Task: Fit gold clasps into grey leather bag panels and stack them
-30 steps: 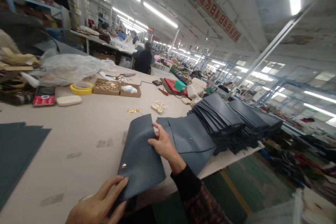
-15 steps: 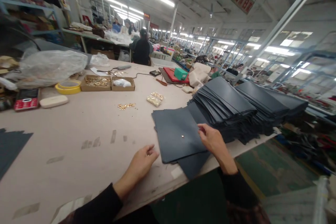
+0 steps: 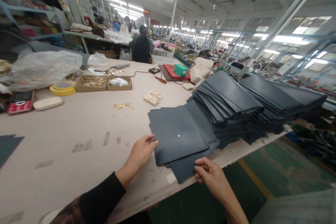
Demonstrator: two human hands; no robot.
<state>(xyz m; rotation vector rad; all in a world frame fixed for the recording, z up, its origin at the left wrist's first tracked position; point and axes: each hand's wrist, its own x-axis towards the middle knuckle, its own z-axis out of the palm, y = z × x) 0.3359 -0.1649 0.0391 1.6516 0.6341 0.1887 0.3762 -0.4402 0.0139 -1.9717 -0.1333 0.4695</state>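
A dark blue-grey leather-like panel (image 3: 168, 122) lies flat on the table, with a small gold metal piece (image 3: 179, 135) on its surface. Beneath it, another dark panel (image 3: 181, 170) sticks out toward the table's front edge. My right hand (image 3: 210, 173) pinches the right edge of that lower panel between thumb and fingers. Beside the upper panel's left edge is my left hand (image 3: 141, 150), its thumb and fingers brought together; whatever they may hold is too small to make out. Folded stacks of similar panels (image 3: 231, 94) are piled to the right.
Loose gold fittings (image 3: 122, 106) and clear bags of small gold parts (image 3: 152, 98) lie beyond the panels. Farther back are cardboard boxes (image 3: 93, 83), yellow tape (image 3: 63, 88), a red phone (image 3: 21, 102) and a green box (image 3: 181, 70). A person (image 3: 142, 45) sits at the far table.
My right hand has moved from the upper panel's right edge down to the lower panel near the table edge. My left hand has shifted slightly up, closer to the panel's left edge.
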